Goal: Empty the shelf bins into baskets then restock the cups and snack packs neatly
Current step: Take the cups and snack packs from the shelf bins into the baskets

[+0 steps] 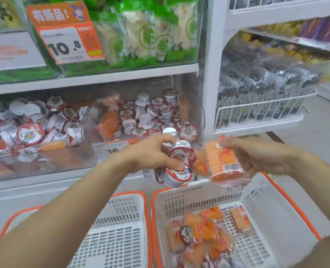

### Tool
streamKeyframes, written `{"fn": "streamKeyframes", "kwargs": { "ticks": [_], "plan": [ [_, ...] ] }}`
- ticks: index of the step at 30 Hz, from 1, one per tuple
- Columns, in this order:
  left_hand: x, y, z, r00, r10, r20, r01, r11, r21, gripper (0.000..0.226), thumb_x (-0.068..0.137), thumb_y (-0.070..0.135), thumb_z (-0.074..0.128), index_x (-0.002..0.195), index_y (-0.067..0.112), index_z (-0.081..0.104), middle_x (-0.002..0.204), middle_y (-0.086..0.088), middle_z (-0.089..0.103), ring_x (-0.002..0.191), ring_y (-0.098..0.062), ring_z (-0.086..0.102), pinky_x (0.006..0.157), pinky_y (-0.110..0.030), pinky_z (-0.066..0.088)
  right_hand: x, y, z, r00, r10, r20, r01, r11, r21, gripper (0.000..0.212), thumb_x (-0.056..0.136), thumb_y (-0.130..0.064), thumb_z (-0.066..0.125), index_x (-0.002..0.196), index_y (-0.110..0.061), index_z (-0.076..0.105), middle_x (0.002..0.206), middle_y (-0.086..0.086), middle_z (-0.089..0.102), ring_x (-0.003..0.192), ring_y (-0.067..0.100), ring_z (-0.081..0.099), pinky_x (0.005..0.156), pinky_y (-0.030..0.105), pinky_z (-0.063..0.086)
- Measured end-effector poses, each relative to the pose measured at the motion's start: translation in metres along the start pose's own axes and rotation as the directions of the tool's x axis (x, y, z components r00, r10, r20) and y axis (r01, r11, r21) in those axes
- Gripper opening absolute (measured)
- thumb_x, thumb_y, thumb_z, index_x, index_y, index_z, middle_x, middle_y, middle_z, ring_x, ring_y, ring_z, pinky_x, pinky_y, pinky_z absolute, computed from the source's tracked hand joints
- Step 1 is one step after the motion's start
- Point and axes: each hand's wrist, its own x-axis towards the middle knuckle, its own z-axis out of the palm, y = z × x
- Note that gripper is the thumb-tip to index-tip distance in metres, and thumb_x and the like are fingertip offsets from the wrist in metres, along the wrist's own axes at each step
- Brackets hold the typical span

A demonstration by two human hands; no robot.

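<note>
My left hand (152, 151) grips a cluster of small cups with red and white lids (177, 167) in front of the shelf, above the far rim of the right basket (272, 202). My right hand (257, 153) holds orange snack packs (224, 163) right beside the cups, over the same basket. That basket holds several orange packs and a cup (201, 235) on its floor. The left basket (121, 229) beside it shows no goods. Two clear shelf bins hold more cups and orange packs: the right bin (146, 115) and the left bin (32, 130).
Both baskets are white with orange rims and stand side by side below the shelf. Green snack bags (144, 35) and an orange price sign (67, 39) fill the shelf above. A white wire rack (260, 111) of dark packets stands to the right, with floor beyond it.
</note>
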Motion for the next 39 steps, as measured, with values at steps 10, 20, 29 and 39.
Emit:
{"fn": "streamKeyframes", "kwargs": {
  "ticks": [10, 20, 29, 39],
  "plan": [
    [0.050, -0.095, 0.157, 0.920, -0.361, 0.151, 0.361, 0.932, 0.026, 0.046, 0.081, 0.023, 0.081, 0.122, 0.013, 0.062, 0.075, -0.002, 0.058, 0.059, -0.016, 0.049, 0.046, -0.021, 0.035, 0.054, 0.112, 0.052, 0.911, 0.412, 0.027, -0.318, 0.744, -0.587, 0.068, 0.094, -0.061, 0.056, 0.112, 0.004, 0.062, 0.100, 0.026, 0.073, 0.069, 0.033, 0.074, 0.063, 0.034, 0.063],
    [0.042, -0.023, 0.023, 0.944, 0.154, -0.293, -0.082, 0.966, 0.246, 0.009, 0.091, 0.017, 0.067, 0.083, 0.015, 0.071, 0.070, 0.004, 0.070, 0.056, -0.006, 0.067, 0.056, -0.019, 0.051, 0.062, 0.009, 0.047, 0.826, -0.527, -0.200, 0.415, 0.809, -0.416, 0.006, 0.093, -0.021, 0.067, 0.097, -0.019, 0.071, 0.081, -0.001, 0.074, 0.075, 0.011, 0.071, 0.071, 0.034, 0.061],
    [0.047, -0.064, -0.110, 0.910, 0.078, -0.407, 0.107, 0.905, 0.411, 0.043, 0.079, 0.046, 0.079, 0.113, 0.024, 0.069, 0.106, 0.002, 0.071, 0.089, -0.014, 0.065, 0.080, -0.028, 0.050, 0.136, -0.109, 0.060, 0.809, -0.587, -0.018, 0.397, 0.569, -0.720, 0.051, 0.087, -0.029, 0.076, 0.134, -0.017, 0.059, 0.137, 0.005, 0.056, 0.127, 0.018, 0.053, 0.096, 0.020, 0.038],
    [0.098, -0.075, -0.123, 0.987, -0.123, -0.099, 0.158, 0.796, 0.585, 0.104, 0.079, 0.049, 0.078, 0.158, 0.033, 0.011, 0.157, -0.002, 0.038, 0.134, -0.025, 0.048, 0.102, -0.030, 0.043, 0.204, -0.128, 0.055, 0.983, -0.103, 0.150, 0.170, 0.228, -0.959, 0.125, 0.065, -0.040, 0.092, 0.156, -0.048, 0.007, 0.164, -0.007, 0.027, 0.143, 0.023, 0.040, 0.112, 0.040, 0.042]
  ]
}}
